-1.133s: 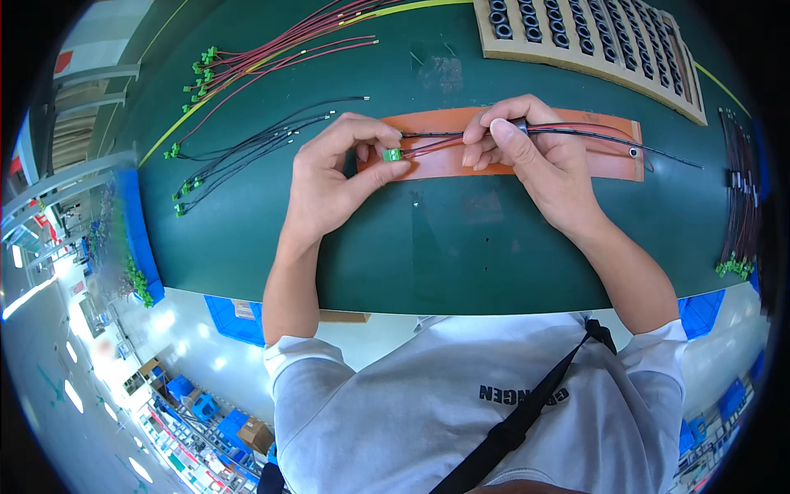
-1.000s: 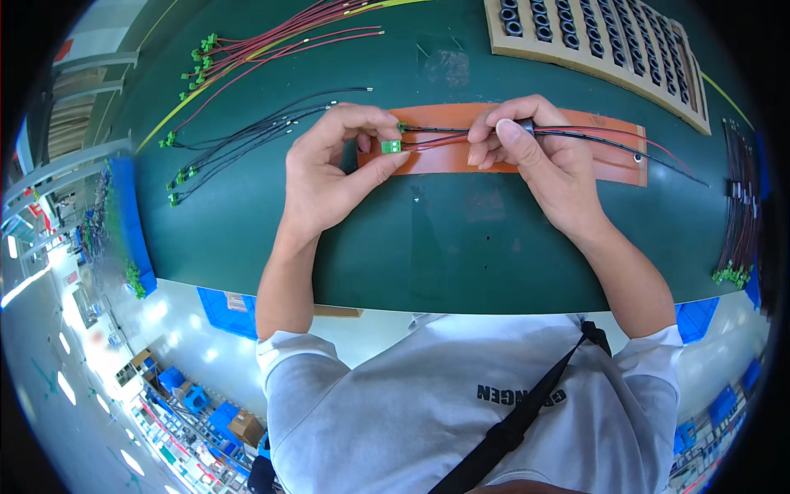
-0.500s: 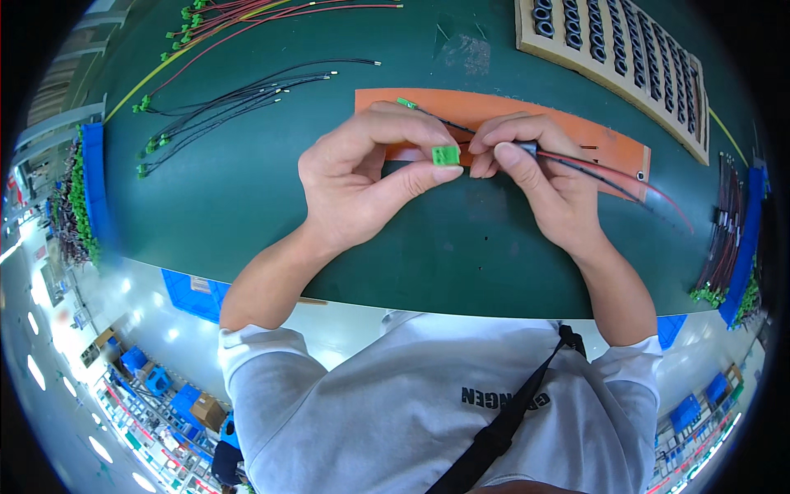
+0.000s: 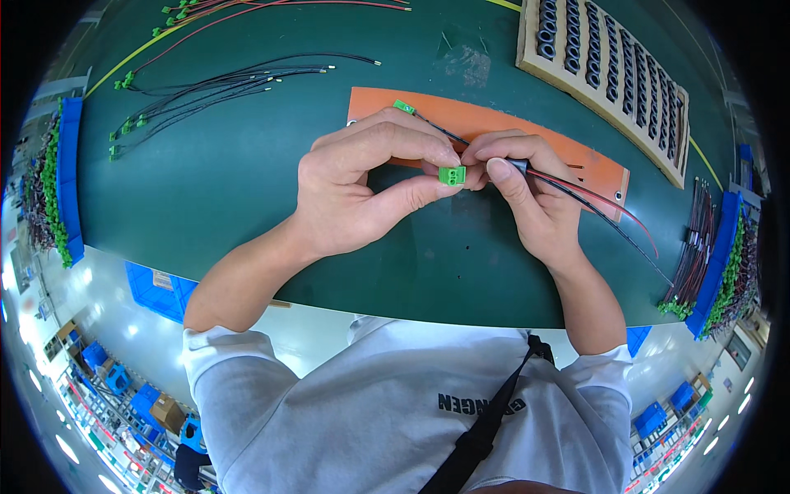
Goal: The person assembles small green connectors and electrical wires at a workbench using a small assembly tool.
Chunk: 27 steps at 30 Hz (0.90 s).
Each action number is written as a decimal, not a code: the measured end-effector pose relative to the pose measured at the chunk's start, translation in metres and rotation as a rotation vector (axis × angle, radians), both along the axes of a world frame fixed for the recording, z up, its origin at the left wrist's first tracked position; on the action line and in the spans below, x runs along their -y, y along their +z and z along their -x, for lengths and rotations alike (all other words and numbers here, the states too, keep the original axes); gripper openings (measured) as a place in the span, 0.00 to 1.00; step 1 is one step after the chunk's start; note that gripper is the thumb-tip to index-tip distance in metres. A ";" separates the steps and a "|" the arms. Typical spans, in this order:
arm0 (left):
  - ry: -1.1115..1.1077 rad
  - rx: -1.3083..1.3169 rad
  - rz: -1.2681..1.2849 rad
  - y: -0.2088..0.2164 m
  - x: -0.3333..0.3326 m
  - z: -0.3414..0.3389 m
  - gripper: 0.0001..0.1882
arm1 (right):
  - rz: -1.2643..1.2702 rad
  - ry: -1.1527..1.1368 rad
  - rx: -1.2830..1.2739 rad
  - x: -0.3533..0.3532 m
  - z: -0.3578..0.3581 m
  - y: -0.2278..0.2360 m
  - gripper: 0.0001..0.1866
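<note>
Head view, and both hands meet over the orange strip on the dark green worktable. Left hand has thumb and index fingertip closed in a pinch on a green two-hole terminal connector, its round openings turned up toward the camera. Right hand is just beside it, thumb and fingers pinched around a black cylindrical core. Red and black wires come out of that core and trail right, across the strip and past its end. Beyond the left knuckles, a second green connector sits by the strip's upper part, a black lead running from it to the right fingers; whether it touches the strip, I can't tell. Over at upper right, a wooden tray carries rows of black rings. Far left, black leads lie fanned out, with red leads above them.
</note>
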<state>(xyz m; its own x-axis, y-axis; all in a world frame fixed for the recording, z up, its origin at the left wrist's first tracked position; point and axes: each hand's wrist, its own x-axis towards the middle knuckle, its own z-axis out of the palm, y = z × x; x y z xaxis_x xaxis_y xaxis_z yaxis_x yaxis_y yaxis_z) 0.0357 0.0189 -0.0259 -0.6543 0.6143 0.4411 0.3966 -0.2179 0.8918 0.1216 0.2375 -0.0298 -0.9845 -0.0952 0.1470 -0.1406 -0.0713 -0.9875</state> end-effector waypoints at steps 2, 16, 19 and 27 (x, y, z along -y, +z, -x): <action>0.004 0.001 -0.004 0.000 0.000 0.000 0.16 | 0.006 0.004 0.004 0.000 0.000 0.001 0.08; 0.035 0.170 -0.074 -0.003 0.002 -0.001 0.17 | 0.045 -0.017 0.024 -0.002 0.000 0.000 0.08; 0.051 0.276 -0.165 0.000 -0.001 0.000 0.15 | 0.090 -0.027 0.050 -0.003 0.000 0.001 0.09; 0.035 0.248 -0.094 -0.003 0.004 0.007 0.16 | 0.151 -0.034 0.070 -0.005 0.002 0.001 0.09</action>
